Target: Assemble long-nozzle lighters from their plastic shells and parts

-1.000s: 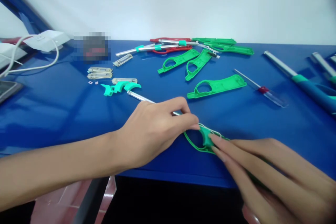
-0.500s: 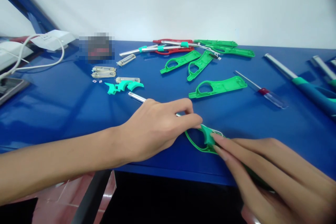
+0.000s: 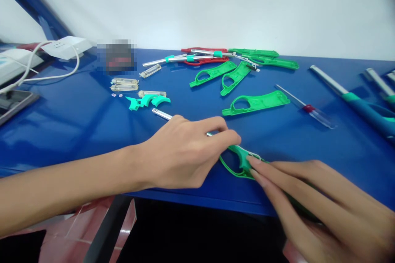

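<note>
A green lighter casing half (image 3: 230, 169) lies near the table's front edge, its loop facing left and its rear under my right hand. A metal tube (image 3: 162, 114) sticks out to the left from beneath my left hand (image 3: 191, 152). The left fingers curl over the joint of tube and casing, thumb and forefinger pressed at the loop's top. My right hand (image 3: 308, 197) has its fingertips on a teal trigger (image 3: 244, 158) seated at the casing's loop. A thin white wire (image 3: 251, 154) runs along the upper edge. The palm sides of both hands are hidden.
Other green casing halves (image 3: 256, 102) lie beyond my hands, with a screwdriver (image 3: 311, 109) to their right. Loose teal triggers (image 3: 148, 100), clear fuel tanks (image 3: 124, 84) and red casings (image 3: 205, 62) lie farther back. Assembled blue lighters (image 3: 367, 111) rest at right, a white cable (image 3: 75, 59) at left.
The left fingertips have shifted slightly right along the casing's top. My right hand stays on the trigger. The view has moved a little.
</note>
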Action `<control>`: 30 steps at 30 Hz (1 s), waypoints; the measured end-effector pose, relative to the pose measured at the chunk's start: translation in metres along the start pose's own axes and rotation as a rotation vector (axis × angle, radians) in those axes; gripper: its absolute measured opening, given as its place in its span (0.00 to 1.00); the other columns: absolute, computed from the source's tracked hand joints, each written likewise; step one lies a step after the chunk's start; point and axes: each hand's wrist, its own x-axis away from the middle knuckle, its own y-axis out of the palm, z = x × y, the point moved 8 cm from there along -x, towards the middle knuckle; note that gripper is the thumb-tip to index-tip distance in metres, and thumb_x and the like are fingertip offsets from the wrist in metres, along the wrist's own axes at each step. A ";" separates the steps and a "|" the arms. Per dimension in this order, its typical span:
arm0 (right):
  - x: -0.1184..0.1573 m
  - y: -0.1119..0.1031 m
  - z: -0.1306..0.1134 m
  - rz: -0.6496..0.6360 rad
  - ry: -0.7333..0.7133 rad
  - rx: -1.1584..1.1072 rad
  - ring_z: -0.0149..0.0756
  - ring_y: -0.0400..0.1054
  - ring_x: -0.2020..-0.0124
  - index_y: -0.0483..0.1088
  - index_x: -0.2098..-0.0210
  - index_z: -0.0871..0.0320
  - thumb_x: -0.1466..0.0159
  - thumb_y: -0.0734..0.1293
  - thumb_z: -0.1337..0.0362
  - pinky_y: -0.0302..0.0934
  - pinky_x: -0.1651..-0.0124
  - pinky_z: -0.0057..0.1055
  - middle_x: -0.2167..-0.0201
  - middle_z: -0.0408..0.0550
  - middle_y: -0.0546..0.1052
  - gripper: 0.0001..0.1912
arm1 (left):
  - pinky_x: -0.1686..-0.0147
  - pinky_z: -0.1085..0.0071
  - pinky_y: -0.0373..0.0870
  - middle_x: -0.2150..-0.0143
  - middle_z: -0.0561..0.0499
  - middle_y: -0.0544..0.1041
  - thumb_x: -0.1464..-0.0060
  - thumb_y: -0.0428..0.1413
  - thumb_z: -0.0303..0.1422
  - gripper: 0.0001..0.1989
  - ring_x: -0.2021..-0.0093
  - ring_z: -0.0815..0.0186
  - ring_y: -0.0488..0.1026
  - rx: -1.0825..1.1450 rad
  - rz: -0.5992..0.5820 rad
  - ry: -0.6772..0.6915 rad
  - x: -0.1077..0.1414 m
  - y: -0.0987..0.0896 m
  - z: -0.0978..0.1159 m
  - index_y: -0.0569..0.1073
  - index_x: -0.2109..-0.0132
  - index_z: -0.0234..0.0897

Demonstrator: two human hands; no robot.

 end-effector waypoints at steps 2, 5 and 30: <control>0.000 0.000 0.000 -0.008 -0.006 -0.006 0.35 0.80 0.61 0.82 0.49 0.52 0.29 0.70 0.70 0.75 0.52 0.34 0.58 0.44 0.84 0.12 | 0.79 0.72 0.60 0.52 0.50 0.83 0.30 0.51 0.27 0.11 0.70 0.72 0.77 -0.002 -0.001 0.011 0.000 -0.001 0.001 0.77 0.49 0.37; -0.002 0.000 0.000 -0.027 -0.008 -0.003 0.34 0.80 0.62 0.82 0.49 0.51 0.29 0.70 0.69 0.75 0.52 0.34 0.59 0.43 0.84 0.12 | 0.81 0.71 0.58 0.50 0.51 0.83 0.31 0.52 0.27 0.10 0.76 0.75 0.70 -0.055 -0.005 0.049 0.000 -0.001 0.004 0.78 0.51 0.37; 0.008 -0.001 0.007 -0.152 0.121 -0.173 0.37 0.79 0.51 0.71 0.34 0.46 0.32 0.61 0.74 0.78 0.53 0.31 0.46 0.47 0.75 0.30 | 0.76 0.72 0.77 0.46 0.42 0.84 0.27 0.54 0.30 0.13 0.61 0.67 0.84 -0.006 0.056 0.335 0.005 -0.005 0.025 0.75 0.42 0.29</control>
